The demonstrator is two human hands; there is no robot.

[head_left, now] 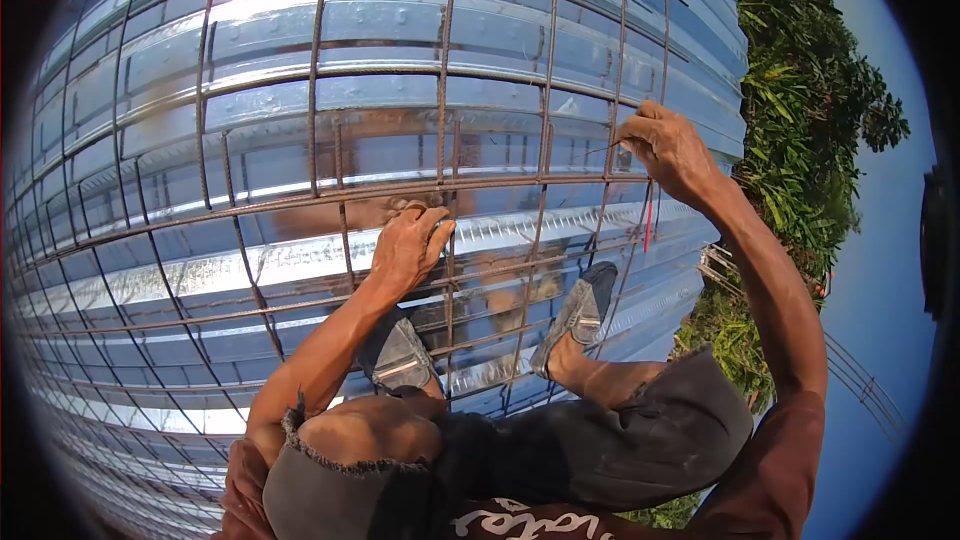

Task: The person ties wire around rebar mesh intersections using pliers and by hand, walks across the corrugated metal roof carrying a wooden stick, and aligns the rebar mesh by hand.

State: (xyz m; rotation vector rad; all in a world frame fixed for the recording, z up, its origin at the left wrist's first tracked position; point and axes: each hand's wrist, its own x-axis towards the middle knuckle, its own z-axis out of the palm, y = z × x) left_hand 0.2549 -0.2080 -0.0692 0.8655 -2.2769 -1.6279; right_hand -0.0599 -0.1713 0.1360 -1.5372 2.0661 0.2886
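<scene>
The left hand (408, 248) bends its fingers at the steel mesh (443, 71); whether they grip a bar, one cannot tell. Farther, the right hand (672, 148) has its fingertips together on a thin wire (602, 149), which points out leftward from them. Shiny metal sheets (380, 18) lie below.

white script lettering (535, 523) stands on the brown shirt (765, 470); its words cannot be read surely.
</scene>
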